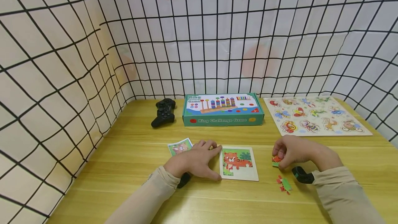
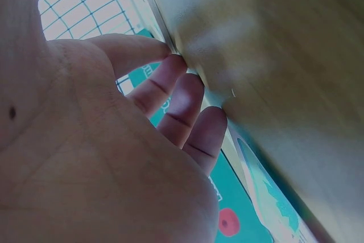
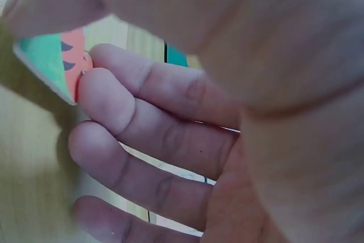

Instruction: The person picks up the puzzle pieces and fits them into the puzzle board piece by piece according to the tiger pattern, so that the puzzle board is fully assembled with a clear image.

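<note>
A square wooden puzzle board (image 1: 254, 172) with a partly filled tiger picture lies in the middle of the table; its lower right part shows bare wood. My left hand (image 1: 200, 160) rests at the board's left edge, index fingertip at the upper corner and thumb at the lower one. In the left wrist view its fingers (image 2: 182, 103) are loosely bent, tips on the tabletop. To the right of the board, my right hand (image 1: 295, 151) pinches a red and green puzzle piece (image 3: 42, 55) between thumb and fingers. Nearer me lie a few loose puzzle pieces (image 1: 285, 184).
A tiger picture card (image 1: 181, 146) lies partly under my left hand. Behind stand a black game controller (image 1: 164, 111) and a green Ring Challenge Game box (image 1: 223, 120). An insect puzzle board (image 1: 314, 117) lies at the back right. Netted white walls (image 1: 211, 58) enclose the table.
</note>
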A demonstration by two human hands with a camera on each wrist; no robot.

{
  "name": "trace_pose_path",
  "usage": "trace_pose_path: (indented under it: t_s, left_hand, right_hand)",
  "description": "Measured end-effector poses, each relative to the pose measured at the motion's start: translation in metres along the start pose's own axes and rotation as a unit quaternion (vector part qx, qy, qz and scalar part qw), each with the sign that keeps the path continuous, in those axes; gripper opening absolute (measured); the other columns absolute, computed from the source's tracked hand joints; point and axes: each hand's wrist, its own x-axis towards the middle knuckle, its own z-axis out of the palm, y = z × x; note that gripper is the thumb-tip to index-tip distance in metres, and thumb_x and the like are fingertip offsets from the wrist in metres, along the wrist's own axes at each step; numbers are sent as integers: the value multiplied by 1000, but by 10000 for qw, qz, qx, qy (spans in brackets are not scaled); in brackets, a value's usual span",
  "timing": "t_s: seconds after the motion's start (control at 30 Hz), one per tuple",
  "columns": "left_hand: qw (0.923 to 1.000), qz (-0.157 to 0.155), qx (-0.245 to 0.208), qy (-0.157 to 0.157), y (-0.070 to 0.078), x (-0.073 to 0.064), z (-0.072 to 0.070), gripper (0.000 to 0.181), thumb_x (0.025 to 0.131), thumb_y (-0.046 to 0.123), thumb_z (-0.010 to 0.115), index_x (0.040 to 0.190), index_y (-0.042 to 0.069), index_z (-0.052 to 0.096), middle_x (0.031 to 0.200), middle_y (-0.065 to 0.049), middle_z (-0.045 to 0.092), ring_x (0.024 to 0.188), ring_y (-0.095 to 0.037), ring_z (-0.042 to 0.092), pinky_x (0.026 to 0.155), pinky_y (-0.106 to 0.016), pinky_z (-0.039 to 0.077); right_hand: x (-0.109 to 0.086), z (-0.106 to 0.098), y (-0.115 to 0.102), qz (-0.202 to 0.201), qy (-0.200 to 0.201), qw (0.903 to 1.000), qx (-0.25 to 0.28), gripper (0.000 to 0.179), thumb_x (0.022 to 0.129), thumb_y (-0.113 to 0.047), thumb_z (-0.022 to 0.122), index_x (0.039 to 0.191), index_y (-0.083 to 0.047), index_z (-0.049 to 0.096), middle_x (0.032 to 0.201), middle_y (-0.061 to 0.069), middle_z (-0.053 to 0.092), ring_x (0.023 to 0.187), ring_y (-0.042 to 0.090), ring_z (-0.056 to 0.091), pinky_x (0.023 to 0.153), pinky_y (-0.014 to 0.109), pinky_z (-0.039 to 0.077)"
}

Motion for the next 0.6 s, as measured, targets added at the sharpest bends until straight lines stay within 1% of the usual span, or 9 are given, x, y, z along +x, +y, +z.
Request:
trace_pose_path:
  t_s: [0.2,0.3,0.43,0.6]
  left_hand:
    - [10000,-3,-25,-4,-1,1,1,97,84,66,68,160,19,31,143,2,36,123,-18,35,105,-36,35]
    - [10000,2,-3,7,-1,1,2,98,83,67,67,160,19,31,144,2,36,123,-18,35,106,-36,35]
    - [10000,7,27,18,-2,2,2,98,83,67,67,160,19,31,144,2,36,123,-18,35,106,-36,35]
    - [10000,15,44,28,-2,1,2,98,83,67,67,160,19,31,143,2,36,123,-18,35,106,-36,35]
  right_hand:
    - [0,0,0,-202,51,9998,5,29,65,-6,80,92,-9,69,82,2,57,78,18,51,66,27,45]
    - [0,0,-1,-390,43,9992,12,29,65,-7,79,92,-11,69,83,1,58,78,17,52,67,27,46]
    - [2,0,-3,-693,-32,9976,56,28,66,-9,80,92,-11,69,81,0,61,75,14,55,67,26,48]
    - [5,2,-8,-969,-64,9953,35,27,69,-12,82,93,-12,69,79,-2,60,73,10,54,65,25,47]
